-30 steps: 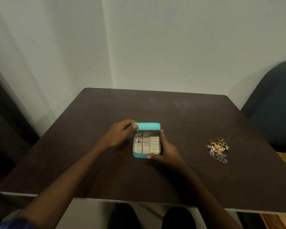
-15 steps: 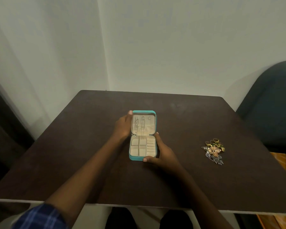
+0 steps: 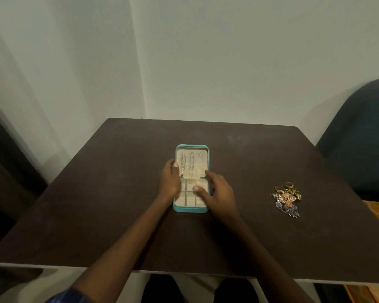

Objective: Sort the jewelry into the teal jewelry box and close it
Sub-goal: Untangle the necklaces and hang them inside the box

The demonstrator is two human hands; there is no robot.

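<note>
The teal jewelry box lies open in the middle of the dark table, its lid flat on the far side with two chains hanging in its cream lining. My left hand rests on the box's left edge, thumb on the lid. My right hand hovers over the right side of the cream compartments, fingers spread, holding nothing. A pile of jewelry, gold rings and silver and copper pieces, lies on the table to the right, apart from both hands.
The dark brown table stands against a pale wall corner. A dark blue chair stands at its right side. My knees show below the near table edge.
The lid has swung from nearly upright to fully open and flat. My left hand followed it back, and my right hand moved from the box's right edge to over the compartments.
</note>
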